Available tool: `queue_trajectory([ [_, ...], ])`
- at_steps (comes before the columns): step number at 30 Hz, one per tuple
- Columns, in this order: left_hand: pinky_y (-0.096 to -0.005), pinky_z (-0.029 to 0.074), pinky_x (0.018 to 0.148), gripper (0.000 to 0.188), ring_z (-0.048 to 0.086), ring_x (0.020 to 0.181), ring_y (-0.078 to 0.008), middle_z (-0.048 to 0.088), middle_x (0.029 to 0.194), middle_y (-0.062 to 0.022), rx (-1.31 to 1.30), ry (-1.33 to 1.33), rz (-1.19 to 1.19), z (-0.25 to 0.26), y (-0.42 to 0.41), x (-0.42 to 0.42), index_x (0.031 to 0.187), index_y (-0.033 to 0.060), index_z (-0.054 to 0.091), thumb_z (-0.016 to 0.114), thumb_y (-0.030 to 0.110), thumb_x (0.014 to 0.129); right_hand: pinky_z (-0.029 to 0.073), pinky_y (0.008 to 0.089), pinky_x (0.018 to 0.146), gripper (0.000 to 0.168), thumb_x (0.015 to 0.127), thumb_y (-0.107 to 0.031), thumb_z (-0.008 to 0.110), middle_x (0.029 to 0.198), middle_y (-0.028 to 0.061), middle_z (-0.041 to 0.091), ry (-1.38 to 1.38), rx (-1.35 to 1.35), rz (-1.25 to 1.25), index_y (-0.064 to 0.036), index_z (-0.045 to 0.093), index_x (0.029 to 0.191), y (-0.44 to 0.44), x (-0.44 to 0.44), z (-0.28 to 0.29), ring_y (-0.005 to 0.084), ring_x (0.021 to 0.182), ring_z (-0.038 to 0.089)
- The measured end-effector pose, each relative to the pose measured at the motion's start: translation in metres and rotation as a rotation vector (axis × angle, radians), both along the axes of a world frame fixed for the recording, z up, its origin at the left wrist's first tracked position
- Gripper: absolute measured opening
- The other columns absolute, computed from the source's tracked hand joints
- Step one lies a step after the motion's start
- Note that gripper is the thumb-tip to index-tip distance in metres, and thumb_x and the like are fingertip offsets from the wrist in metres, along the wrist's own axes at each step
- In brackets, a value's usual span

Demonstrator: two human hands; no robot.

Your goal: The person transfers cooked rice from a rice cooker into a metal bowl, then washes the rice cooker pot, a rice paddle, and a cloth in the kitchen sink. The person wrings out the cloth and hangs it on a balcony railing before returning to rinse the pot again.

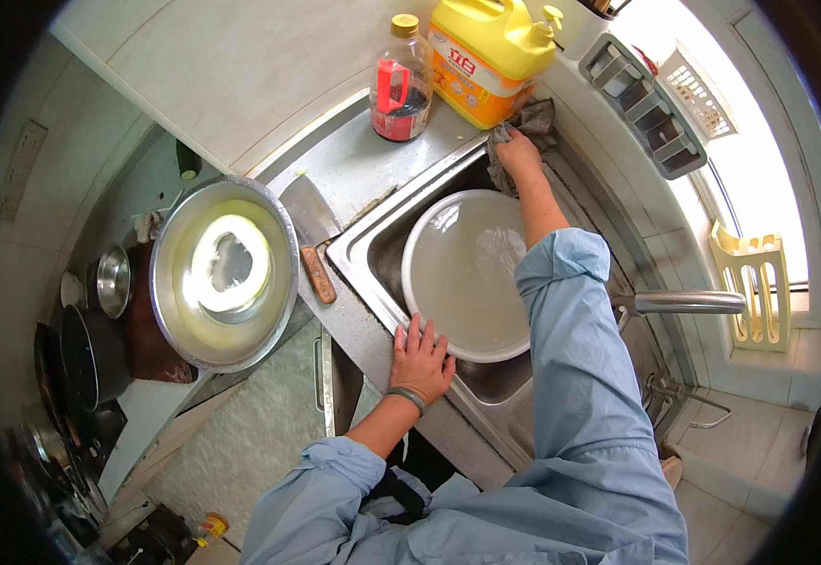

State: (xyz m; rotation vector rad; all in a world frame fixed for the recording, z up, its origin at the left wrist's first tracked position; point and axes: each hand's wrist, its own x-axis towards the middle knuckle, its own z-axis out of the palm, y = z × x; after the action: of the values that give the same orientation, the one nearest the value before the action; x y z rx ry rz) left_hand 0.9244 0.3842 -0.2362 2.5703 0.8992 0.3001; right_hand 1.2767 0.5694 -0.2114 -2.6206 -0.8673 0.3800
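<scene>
My right hand is closed on a grey cloth at the back corner of the steel sink, beside a yellow detergent jug. In the sink basin stands a round white basin full of cloudy water. My left hand lies with fingers spread at the near edge of the sink, by the basin's rim; it holds nothing. To the left, a large metal bowl contains a pale ring-shaped piece, perhaps of melon, in liquid. A cleaver with a wooden handle lies between bowl and sink.
Behind the sink stands a plastic bottle of dark liquid with a red handle. The faucet reaches in from the right. Plastic holders line the windowsill. Pots and a small metal bowl are at the far left.
</scene>
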Motion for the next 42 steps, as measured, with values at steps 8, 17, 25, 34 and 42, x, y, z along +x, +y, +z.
queue_trajectory([
  [8, -0.0542, 0.017, 0.101, 0.038, 0.025, 0.126, -0.0357, 0.045, 0.123, -0.0166, 0.004, 0.009, -0.016, 0.003, 0.002, 0.0, 0.104, 0.0052, 0.058, 0.052, 0.032, 0.077, 0.042, 0.0353, 0.088, 0.047, 0.068, -0.018, 0.054, 0.107, 0.018, 0.059, 0.181, 0.146, 0.299, -0.011, 0.056, 0.114, -0.002, -0.036, -0.011, 0.0309, 0.101, 0.055],
  [17, -0.0538, 0.015, 0.103, 0.038, 0.025, 0.127, -0.0358, 0.046, 0.122, -0.017, -0.012, -0.002, 0.006, -0.004, 0.004, -0.005, 0.103, 0.0055, 0.059, 0.051, 0.033, 0.078, 0.042, 0.0377, 0.088, 0.055, 0.07, -0.03, 0.057, 0.111, 0.0147, 0.058, -0.082, 0.148, 0.258, -0.013, 0.049, 0.121, 0.042, -0.062, 0.011, 0.03, 0.102, 0.055],
  [25, -0.0543, 0.018, 0.101, 0.032, 0.029, 0.124, -0.0363, 0.048, 0.119, -0.0158, -0.005, -0.046, 0.012, 0.002, 0.002, -0.005, 0.098, 0.0059, 0.06, 0.054, 0.028, 0.076, 0.044, 0.038, 0.087, 0.051, 0.069, -0.031, 0.061, 0.109, 0.0106, 0.059, 0.003, 0.009, 0.353, -0.02, 0.052, 0.119, 0.056, -0.073, -0.01, 0.0292, 0.102, 0.055],
  [34, -0.0541, 0.018, 0.102, 0.032, 0.029, 0.125, -0.036, 0.049, 0.118, -0.0152, 0.033, 0.015, 0.008, -0.001, 0.001, -0.003, 0.096, 0.0065, 0.06, 0.052, 0.03, 0.077, 0.045, 0.0415, 0.084, 0.048, 0.067, -0.028, 0.064, 0.102, 0.0116, 0.062, 0.162, 0.11, 0.424, -0.024, 0.056, 0.113, 0.017, -0.167, -0.003, 0.0305, 0.098, 0.056],
  [42, -0.0519, 0.013, 0.105, 0.037, 0.021, 0.128, -0.0342, 0.045, 0.123, -0.014, 0.011, 0.254, -0.044, 0.011, 0.0, -0.005, 0.103, 0.0054, 0.058, 0.047, 0.033, 0.081, 0.045, 0.0376, 0.083, 0.044, 0.064, -0.022, 0.065, 0.102, 0.0127, 0.06, 0.407, 0.285, 0.599, -0.018, 0.059, 0.107, -0.023, -0.245, -0.011, 0.0319, 0.092, 0.058],
])
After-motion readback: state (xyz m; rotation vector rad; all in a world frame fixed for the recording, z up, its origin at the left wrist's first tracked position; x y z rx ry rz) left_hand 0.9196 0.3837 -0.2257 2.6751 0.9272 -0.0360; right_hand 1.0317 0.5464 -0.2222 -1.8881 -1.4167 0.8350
